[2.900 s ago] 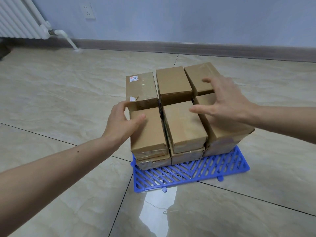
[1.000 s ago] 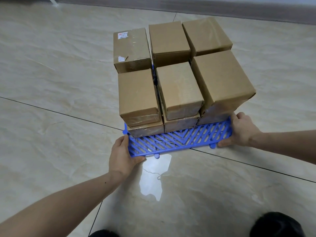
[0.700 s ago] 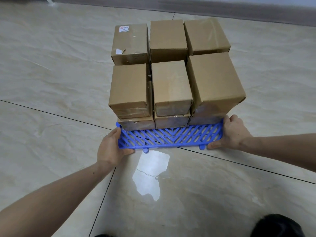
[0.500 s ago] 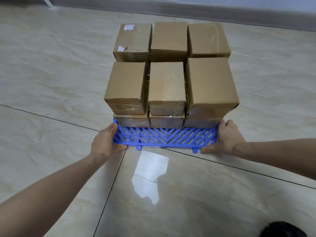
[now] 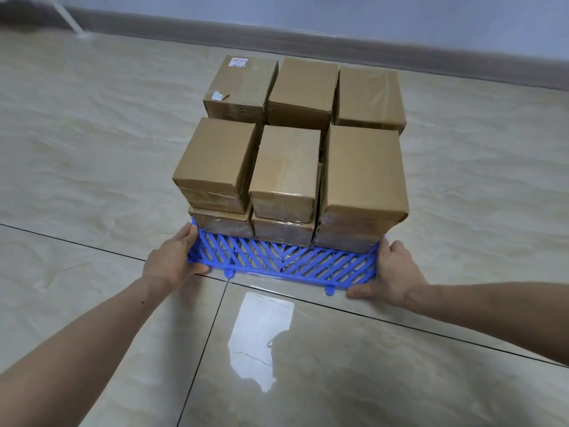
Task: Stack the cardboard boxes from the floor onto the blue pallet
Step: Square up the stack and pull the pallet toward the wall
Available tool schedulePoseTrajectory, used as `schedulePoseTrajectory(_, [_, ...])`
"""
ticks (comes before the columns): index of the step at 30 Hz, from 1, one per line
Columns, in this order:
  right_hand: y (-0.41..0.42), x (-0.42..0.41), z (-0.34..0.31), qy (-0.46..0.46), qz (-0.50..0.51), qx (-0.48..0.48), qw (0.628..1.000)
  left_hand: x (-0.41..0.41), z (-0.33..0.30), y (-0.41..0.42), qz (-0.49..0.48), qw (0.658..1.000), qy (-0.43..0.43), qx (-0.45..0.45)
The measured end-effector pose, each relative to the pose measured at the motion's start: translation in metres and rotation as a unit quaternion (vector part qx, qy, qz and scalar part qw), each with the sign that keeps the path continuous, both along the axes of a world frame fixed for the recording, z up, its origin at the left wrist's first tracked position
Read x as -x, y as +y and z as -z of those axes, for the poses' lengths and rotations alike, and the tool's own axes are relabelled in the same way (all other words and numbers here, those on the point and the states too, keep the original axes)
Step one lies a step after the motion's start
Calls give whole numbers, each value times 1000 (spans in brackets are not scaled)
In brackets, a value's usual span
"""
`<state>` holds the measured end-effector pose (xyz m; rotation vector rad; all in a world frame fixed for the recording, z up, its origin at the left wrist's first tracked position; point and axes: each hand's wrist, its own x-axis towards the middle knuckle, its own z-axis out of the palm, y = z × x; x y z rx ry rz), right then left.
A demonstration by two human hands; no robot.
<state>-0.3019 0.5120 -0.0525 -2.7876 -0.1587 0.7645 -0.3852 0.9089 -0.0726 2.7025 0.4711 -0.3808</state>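
Left hand (image 5: pixel 171 264) clamped on near-left corner of blue pallet (image 5: pixel 281 263), thumb laid under front edge. Pallet: rigid plastic, slatted chevron lattice, small round tabs along front, set on glossy marbled floor tiles (image 5: pixel 338 365). Cardboard boxes (image 5: pixel 289 167) stacked on pallet in two rows of three, plain brown, rectangular, tape-wrapped; white label seen on far-left box. Right hand (image 5: pixel 392 274) clamped on near-right corner.

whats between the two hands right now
In the head view, the bare front strip of the blue pallet spans from the left hand to the right hand, each gripping a front corner. The cardboard boxes sit just behind it.
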Motion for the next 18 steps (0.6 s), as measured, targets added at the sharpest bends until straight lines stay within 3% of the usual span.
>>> schedulePoseTrajectory(11, [2, -4, -10, 15, -65, 97, 993, -2, -1, -12, -27, 999, 38, -5])
schedulePoseTrajectory(18, [3, -12, -6, -7, -62, 101, 993, -19, -5, -12, -6, 996, 56, -66])
